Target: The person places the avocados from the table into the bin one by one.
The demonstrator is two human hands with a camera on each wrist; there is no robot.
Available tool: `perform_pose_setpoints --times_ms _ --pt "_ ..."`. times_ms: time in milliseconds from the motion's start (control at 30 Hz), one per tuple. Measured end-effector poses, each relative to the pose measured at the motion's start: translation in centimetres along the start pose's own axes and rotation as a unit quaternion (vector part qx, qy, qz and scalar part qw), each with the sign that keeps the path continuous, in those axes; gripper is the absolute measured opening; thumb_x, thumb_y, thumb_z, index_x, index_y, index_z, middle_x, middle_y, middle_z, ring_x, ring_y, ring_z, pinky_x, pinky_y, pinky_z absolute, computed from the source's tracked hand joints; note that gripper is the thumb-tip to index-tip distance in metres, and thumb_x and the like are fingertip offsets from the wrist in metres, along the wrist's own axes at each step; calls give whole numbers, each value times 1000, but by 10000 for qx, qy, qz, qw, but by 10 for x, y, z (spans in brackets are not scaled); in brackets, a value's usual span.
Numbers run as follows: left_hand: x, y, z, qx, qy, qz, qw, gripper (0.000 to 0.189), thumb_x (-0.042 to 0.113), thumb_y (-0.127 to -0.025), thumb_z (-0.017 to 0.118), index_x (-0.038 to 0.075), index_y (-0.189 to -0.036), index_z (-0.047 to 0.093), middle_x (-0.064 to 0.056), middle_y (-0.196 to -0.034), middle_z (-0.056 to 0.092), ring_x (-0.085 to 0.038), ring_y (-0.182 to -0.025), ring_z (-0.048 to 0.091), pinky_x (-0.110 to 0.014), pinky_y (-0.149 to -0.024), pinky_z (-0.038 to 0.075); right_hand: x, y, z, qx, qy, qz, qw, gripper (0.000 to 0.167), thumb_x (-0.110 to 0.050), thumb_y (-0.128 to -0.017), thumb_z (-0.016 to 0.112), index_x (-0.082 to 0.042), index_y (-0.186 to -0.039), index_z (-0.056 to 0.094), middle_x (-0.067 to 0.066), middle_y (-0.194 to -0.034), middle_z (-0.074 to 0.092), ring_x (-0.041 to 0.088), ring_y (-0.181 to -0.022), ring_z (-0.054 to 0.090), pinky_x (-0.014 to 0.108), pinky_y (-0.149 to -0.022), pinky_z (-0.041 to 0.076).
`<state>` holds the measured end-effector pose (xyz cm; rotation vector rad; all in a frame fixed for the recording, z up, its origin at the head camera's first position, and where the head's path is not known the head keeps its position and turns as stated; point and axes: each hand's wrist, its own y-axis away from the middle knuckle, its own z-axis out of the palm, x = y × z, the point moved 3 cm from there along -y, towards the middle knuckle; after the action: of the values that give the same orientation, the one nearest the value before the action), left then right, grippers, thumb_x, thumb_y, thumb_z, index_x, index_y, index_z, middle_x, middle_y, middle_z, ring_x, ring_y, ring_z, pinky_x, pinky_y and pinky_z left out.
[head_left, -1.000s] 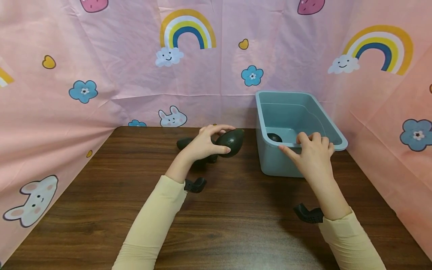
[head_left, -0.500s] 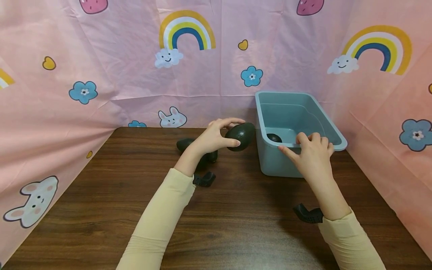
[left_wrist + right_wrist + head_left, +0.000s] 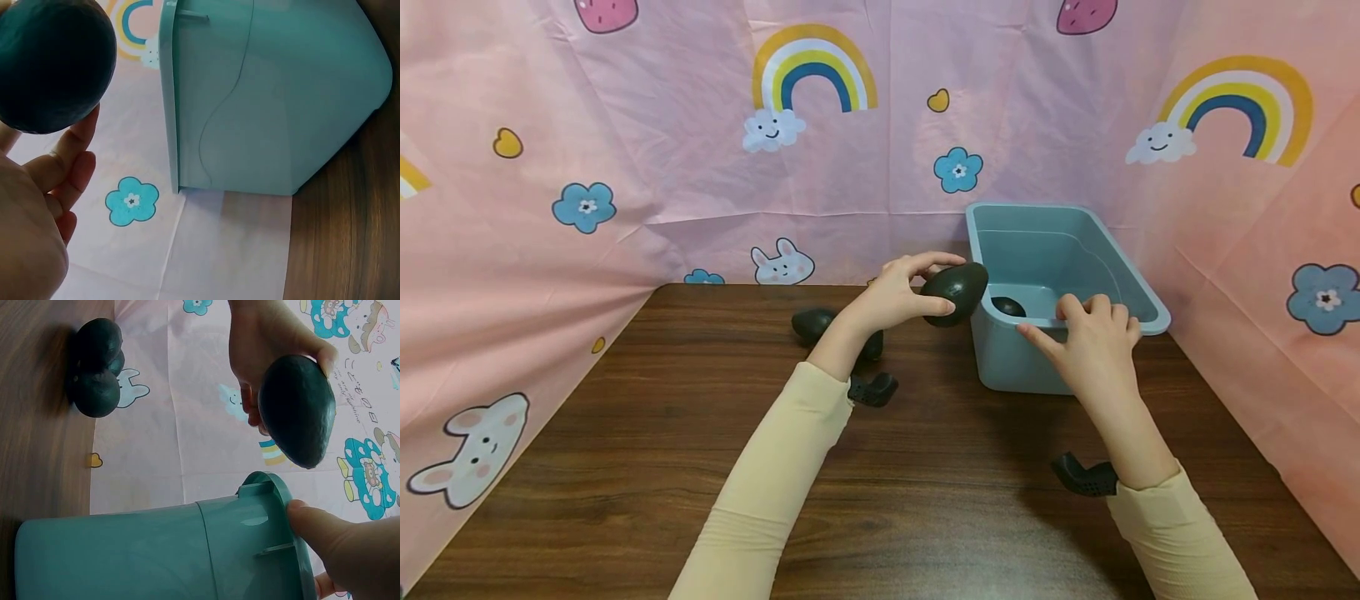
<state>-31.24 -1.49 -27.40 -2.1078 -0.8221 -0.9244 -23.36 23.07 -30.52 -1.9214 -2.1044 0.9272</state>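
My left hand (image 3: 897,292) grips a dark green avocado (image 3: 957,293) between thumb and fingers, above table height and right at the left rim of a blue-grey plastic bin (image 3: 1022,357). In the left wrist view that avocado (image 3: 57,65) is close to the camera, with the bin's side wall (image 3: 281,100) to its right. My right hand (image 3: 1097,354) holds the bin's near rim, thumb on the outer side and fingers over the edge. Inside the bin, a second avocado (image 3: 1008,307) lies near the front left corner, partly hidden by the rim.
More avocados (image 3: 812,323) sit on the brown wooden table (image 3: 625,433) behind my left forearm, partly covered by it; the right wrist view shows them as a cluster (image 3: 97,390). A printed pink cloth (image 3: 700,150) hangs behind the table and along both sides.
My left hand has carried the avocado right and slightly up, from over the middle of the table to the bin's left rim. The right hand stays on the near rim.
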Motion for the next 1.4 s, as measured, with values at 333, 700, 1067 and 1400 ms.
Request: perform_pose_setpoints --times_ms 333,700,1067,1400 --pt "1 -12 3 -49 -2 100 9999 55 19 -81 73 20 -134 57 -3 -105 61 -17 -100 50 -36 -77 47 0 0 1 -50 105 17 9999 53 -52 -84 69 -3 -92 51 26 -101 43 47 -92 37 68 -85 24" --pt "0 -29 12 -92 257 74 9996 53 20 -81 72 22 -132 58 -4 -103 61 -17 -97 53 -36 -76 49 -2 2 2 20 96 -46 9999 51 -49 -83 71 -3 -90 51 26 -98 43 47 -90 38 67 -83 26" --pt "6 -45 23 -307 83 -92 9995 54 28 -83 72 28 -134 56 -1 -129 51 -12 -113 47 -35 -85 46 -2 1 1 4 106 -39 9999 51 -50 -83 70 -3 -90 50 26 -99 43 47 -91 38 68 -84 25" --pt "4 -56 36 -475 52 -161 9987 54 29 -84 71 28 -135 55 0 -116 56 -12 -105 51 -32 -82 47 0 0 0 -32 103 -13 9999 52 -51 -83 70 -3 -92 52 27 -101 43 48 -93 37 69 -86 24"
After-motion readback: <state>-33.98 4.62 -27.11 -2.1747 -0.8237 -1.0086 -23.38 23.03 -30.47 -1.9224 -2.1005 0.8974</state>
